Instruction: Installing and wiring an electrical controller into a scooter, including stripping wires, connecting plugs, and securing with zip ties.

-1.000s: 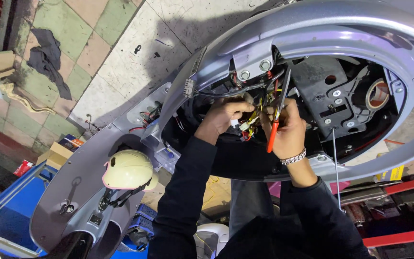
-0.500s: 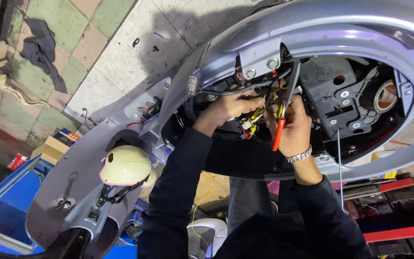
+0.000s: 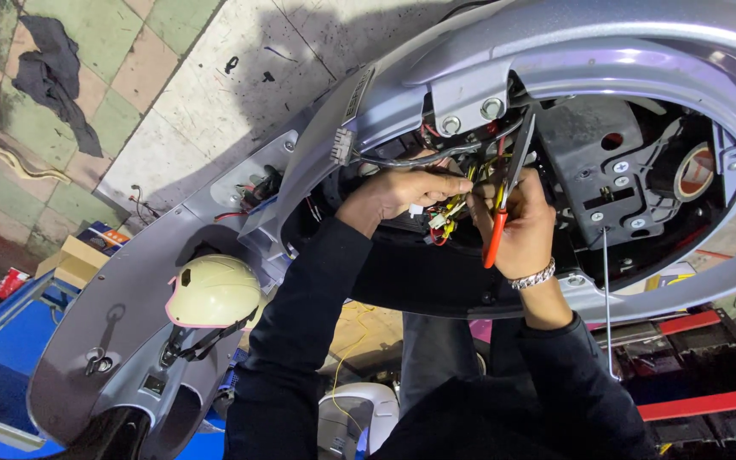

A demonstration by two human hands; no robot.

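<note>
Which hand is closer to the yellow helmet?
Left. The left hand is up in the wires, right of and above the helmet. The right hand, gripping red-handled pliers, is farther right.

Glossy grey plastic scooter panel (image 3: pixel 555 51) is gleaming; pliers' (image 3: pixel 497 223) red grips are looking rubbery; bracelet (image 3: pixel 531 276) is shining metallic.

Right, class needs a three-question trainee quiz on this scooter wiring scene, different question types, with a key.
1. True or false: the right hand holds a red-handled tool.
2. What is the left hand touching? A) the cream helmet B) the wire bundle C) the dark rag
3. Fill in: the helmet rests on the grey scooter body to the hands' ____.

Key: 1 true; 2 B; 3 left.
</note>
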